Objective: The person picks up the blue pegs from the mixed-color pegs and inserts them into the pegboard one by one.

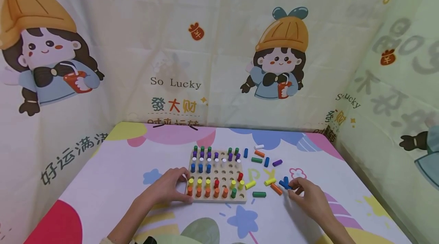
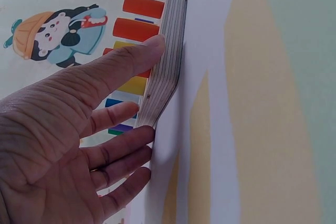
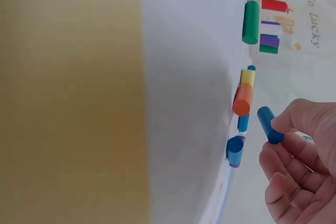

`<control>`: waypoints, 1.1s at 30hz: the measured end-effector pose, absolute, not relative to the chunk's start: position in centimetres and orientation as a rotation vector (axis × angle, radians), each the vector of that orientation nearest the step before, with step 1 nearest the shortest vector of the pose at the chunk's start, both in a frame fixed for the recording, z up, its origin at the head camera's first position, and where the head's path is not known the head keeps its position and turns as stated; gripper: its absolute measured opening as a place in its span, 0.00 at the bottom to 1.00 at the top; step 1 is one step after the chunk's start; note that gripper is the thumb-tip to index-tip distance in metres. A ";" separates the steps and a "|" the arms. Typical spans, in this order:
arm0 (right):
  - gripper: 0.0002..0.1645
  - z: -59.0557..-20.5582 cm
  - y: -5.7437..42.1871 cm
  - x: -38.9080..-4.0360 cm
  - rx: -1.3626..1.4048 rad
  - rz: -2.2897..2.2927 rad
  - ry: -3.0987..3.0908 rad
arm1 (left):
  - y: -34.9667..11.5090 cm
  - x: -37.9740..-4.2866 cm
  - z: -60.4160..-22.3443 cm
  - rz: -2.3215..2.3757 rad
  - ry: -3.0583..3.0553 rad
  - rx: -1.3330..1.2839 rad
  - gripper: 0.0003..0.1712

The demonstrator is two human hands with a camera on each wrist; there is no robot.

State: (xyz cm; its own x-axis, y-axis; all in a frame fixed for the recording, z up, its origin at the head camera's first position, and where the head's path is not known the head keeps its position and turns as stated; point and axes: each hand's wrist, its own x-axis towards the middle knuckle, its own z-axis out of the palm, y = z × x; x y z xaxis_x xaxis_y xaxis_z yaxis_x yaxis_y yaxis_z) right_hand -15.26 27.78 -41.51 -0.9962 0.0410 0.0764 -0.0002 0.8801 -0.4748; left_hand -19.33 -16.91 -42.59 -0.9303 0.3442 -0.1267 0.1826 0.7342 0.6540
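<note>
A wooden pegboard [image 1: 219,199] carries rows of coloured pegs and some bare holes. At its left side is my left hand [image 1: 168,186]; in the left wrist view the thumb [image 2: 152,48] lies on the front edge and the other fingers extend to the left side. Right of the board, my right hand [image 1: 310,196] pinches a blue peg [image 3: 266,121] between thumb and fingers. Another blue peg [image 3: 234,151] lies on the table close by. Near it are an orange peg [image 1: 276,189] and a yellow peg [image 1: 270,181].
More loose pegs lie right of the board, among them a green peg [image 1: 259,194], a purple peg [image 1: 277,163] and a white peg [image 1: 258,146]. The table [image 1: 116,183] has a printed cover. Printed curtains [image 1: 226,65] stand behind and on both sides.
</note>
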 end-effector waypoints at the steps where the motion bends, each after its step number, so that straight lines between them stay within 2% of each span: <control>1: 0.12 -41.5 27.7 -15.3 -0.027 0.745 -2.961 | -16.9 -19.3 -42.6 0.982 2.697 0.421 0.33; 33: 0.10 -40.6 23.4 -16.2 0.085 0.817 -2.851 | -17.0 -19.5 -42.7 0.988 2.689 0.444 0.34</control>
